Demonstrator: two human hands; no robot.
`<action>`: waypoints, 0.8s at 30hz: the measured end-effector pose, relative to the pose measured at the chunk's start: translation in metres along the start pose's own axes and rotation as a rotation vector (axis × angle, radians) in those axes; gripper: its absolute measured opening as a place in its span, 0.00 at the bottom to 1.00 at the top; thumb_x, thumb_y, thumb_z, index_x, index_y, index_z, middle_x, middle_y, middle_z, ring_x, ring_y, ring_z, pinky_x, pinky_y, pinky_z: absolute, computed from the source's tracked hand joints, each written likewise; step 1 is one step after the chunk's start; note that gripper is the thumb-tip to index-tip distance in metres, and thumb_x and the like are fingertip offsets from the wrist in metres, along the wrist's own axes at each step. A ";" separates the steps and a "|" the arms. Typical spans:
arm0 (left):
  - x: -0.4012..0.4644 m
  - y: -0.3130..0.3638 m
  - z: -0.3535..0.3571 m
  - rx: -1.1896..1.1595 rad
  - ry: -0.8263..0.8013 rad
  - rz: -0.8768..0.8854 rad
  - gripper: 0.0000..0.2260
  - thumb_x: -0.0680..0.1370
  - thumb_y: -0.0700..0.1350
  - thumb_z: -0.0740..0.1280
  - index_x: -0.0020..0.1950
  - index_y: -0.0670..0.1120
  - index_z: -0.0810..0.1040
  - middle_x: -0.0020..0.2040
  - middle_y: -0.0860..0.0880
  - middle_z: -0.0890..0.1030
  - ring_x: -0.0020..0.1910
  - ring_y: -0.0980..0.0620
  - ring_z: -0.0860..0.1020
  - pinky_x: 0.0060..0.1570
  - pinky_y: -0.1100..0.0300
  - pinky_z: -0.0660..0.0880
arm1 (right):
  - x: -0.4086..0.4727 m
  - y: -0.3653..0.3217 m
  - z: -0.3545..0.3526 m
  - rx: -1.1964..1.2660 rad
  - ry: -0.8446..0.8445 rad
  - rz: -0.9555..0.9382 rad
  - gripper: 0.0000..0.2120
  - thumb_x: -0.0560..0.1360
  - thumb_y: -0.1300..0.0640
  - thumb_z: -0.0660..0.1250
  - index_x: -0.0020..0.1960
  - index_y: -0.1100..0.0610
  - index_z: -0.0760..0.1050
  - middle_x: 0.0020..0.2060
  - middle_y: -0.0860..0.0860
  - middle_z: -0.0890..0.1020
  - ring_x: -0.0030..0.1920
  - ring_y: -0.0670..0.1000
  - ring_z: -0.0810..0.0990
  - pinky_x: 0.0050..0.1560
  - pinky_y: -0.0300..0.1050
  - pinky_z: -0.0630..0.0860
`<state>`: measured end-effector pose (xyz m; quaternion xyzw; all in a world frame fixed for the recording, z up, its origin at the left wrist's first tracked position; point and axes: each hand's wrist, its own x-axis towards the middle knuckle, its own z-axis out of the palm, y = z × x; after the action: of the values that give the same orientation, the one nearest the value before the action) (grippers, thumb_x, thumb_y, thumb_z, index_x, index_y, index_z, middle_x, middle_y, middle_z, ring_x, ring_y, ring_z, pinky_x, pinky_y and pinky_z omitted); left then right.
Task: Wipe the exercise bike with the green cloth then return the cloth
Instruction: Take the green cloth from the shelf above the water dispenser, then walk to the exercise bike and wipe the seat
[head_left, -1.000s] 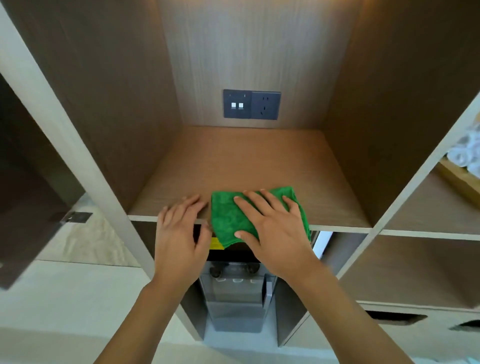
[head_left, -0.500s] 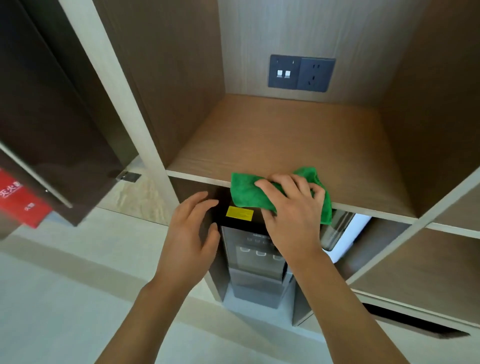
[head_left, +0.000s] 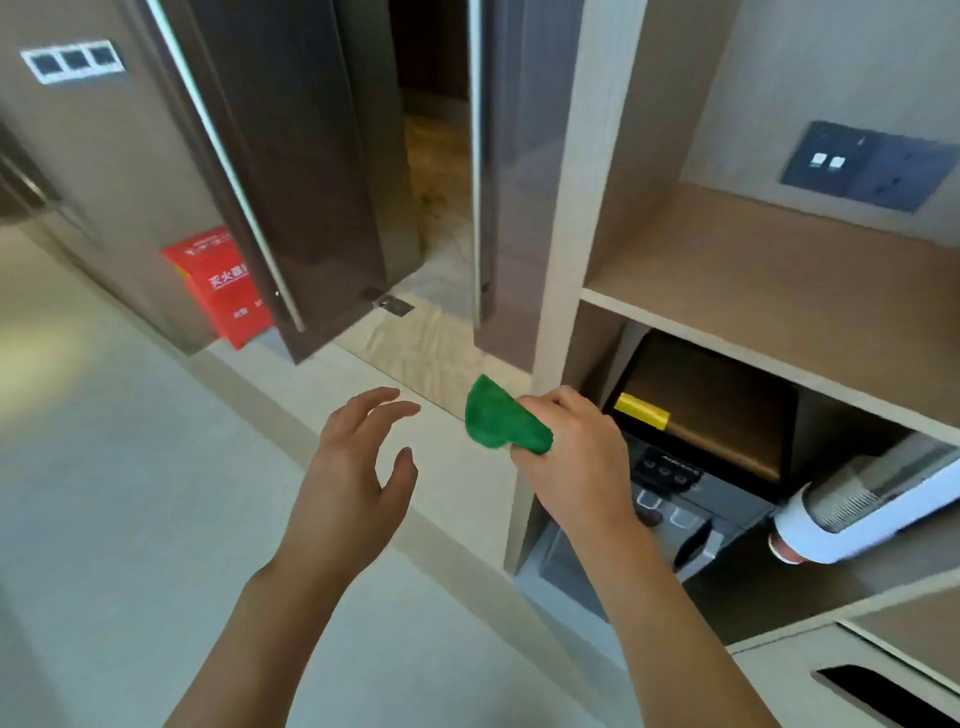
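R hand (head_left: 569, 447) clamped on the green cloth (head_left: 503, 423), cloth bunched up, sticking out left of my fist, held in the air w/ nothing under it but floor. It's just left of the shelf unit's upright post (head_left: 571, 218), near the front edge. L hand (head_left: 353, 467) empty, fingers spread apart, palm facing right toward the cloth, close but not touching it. To the right: bare wooden shelf (head_left: 753, 275), w/ a dark socket panel (head_left: 872, 166) on the back wall. Below the shelf, a water dispenser (head_left: 691, 415) w/ a yellow label (head_left: 641, 410), and a cup holder tube (head_left: 857, 504) lying further right. Far left: brown doors (head_left: 291, 171) ajar, red box (head_left: 223, 286) on the floor by them, switch plate (head_left: 72, 61) on the wall. No bike in view.
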<state>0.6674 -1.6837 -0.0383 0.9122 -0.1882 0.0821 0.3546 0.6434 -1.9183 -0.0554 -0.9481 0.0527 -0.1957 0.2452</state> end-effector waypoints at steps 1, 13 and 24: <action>-0.010 -0.013 -0.014 0.011 0.018 -0.025 0.18 0.80 0.40 0.69 0.70 0.52 0.78 0.73 0.55 0.73 0.74 0.51 0.70 0.70 0.58 0.66 | -0.001 -0.018 0.009 0.017 -0.025 -0.011 0.15 0.69 0.57 0.78 0.55 0.48 0.85 0.45 0.46 0.80 0.42 0.52 0.79 0.41 0.51 0.77; -0.158 -0.155 -0.187 0.030 0.286 -0.282 0.19 0.80 0.39 0.69 0.70 0.52 0.77 0.73 0.55 0.73 0.72 0.51 0.71 0.66 0.54 0.73 | -0.050 -0.248 0.116 0.090 -0.303 -0.254 0.24 0.82 0.51 0.66 0.76 0.58 0.70 0.57 0.50 0.72 0.51 0.55 0.78 0.54 0.56 0.79; -0.294 -0.231 -0.301 0.074 0.601 -0.524 0.20 0.79 0.38 0.69 0.70 0.51 0.78 0.72 0.53 0.74 0.71 0.49 0.72 0.67 0.57 0.67 | -0.102 -0.441 0.177 0.120 -0.428 -0.711 0.24 0.74 0.59 0.74 0.66 0.48 0.71 0.58 0.46 0.77 0.53 0.53 0.80 0.51 0.53 0.77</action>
<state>0.4856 -1.2397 -0.0428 0.8768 0.1658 0.2589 0.3698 0.6223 -1.4344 -0.0189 -0.9105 -0.3415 -0.0693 0.2227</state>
